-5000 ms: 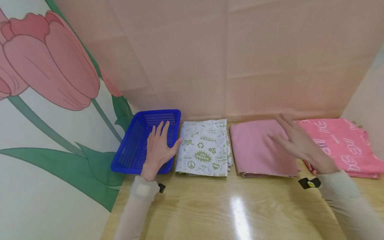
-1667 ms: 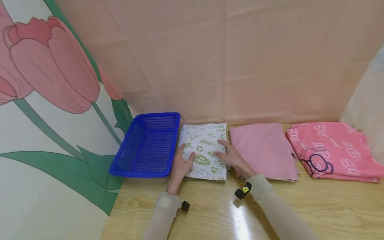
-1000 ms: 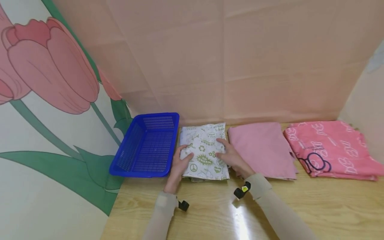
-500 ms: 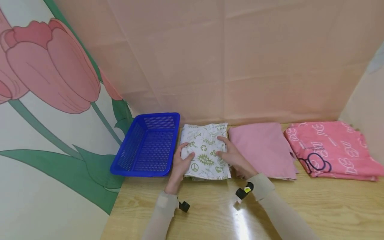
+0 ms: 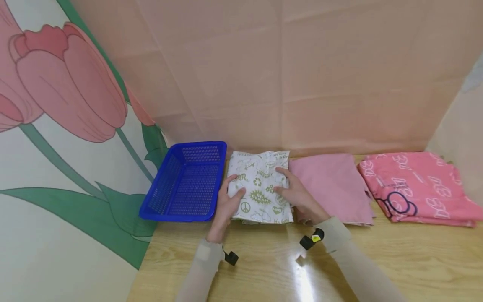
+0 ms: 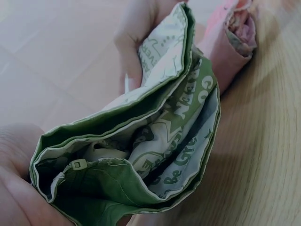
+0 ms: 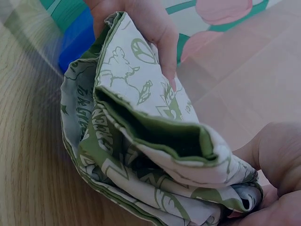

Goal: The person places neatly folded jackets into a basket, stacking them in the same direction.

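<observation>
Along the table, the white cloth sits between the basket and the pink cloth. We see left hand and right hand clamped on its sides; it has just shifted rightward, so we judge it gripped.

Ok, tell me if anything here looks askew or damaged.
No damage or spills show. The plain pink cloth sits slightly askew: its right edge slants and lower layers peek out. The held white printed cloth gapes between folds.

The left hand and right hand grip folded printed cloth.
</observation>
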A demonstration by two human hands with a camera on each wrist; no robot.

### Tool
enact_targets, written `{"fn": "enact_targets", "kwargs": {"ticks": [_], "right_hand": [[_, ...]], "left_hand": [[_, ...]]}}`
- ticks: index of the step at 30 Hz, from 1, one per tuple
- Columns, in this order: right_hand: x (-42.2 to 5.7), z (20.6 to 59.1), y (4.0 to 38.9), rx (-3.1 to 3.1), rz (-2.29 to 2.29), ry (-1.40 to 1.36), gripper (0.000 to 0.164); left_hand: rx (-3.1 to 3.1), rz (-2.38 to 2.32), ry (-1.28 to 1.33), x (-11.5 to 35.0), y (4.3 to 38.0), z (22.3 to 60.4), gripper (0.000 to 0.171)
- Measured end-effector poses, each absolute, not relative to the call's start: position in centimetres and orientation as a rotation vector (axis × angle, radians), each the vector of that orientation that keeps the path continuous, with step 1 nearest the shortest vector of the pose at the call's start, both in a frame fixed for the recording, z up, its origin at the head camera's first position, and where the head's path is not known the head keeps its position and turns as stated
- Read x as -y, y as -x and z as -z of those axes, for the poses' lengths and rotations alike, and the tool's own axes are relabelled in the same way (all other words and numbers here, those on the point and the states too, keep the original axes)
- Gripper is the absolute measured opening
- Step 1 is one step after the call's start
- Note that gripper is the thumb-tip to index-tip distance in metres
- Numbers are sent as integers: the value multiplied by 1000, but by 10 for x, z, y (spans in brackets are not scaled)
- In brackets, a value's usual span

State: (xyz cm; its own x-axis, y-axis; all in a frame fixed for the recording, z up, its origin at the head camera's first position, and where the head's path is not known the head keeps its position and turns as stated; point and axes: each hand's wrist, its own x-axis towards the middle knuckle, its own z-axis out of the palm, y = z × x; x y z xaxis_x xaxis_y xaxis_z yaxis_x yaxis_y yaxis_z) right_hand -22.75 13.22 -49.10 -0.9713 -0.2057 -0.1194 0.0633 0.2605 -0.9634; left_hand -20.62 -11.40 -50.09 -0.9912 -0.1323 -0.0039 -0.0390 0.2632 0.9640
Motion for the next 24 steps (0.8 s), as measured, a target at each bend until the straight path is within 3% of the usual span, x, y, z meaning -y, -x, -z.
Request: {"fn": "enact_targets", "kwargs": {"ticks": [24], "right_hand": [[-144, 458, 223, -2352, 1811, 236, 76]], "left_hand": [[2238, 2058, -101, 131, 203, 471, 58]]}}
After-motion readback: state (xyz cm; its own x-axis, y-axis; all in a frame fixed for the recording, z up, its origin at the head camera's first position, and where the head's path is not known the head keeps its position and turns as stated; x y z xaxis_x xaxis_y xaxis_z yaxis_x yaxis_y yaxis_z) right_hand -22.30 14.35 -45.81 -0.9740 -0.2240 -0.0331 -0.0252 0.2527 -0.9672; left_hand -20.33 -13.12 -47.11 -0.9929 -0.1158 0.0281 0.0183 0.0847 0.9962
